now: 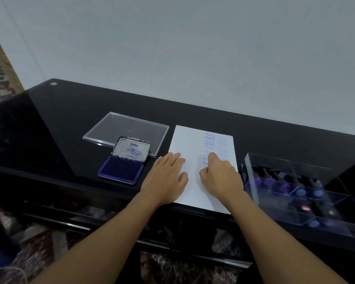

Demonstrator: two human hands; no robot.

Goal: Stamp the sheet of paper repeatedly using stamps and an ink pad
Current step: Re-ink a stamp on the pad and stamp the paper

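Observation:
A white sheet of paper (pixel 189 140) lies on the black glass table, with two columns of blue prints such as FRAGILE and AIR MAIL in its upper right part. My left hand (pixel 166 177) rests flat on the sheet's left side with straight fingers. My right hand (pixel 220 175) is down on the sheet over the lower prints, its fingers curled round a stamp that the hand hides almost fully. The open ink pad (pixel 121 169), blue with its metal lid raised, sits left of the sheet.
A clear plastic lid (pixel 127 129) lies behind the ink pad. At the right stands a clear compartment box (pixel 295 193) with several stamps with purple and blue handles. The table's front edge (pixel 111 193) runs just below my wrists, and a wall is behind the table.

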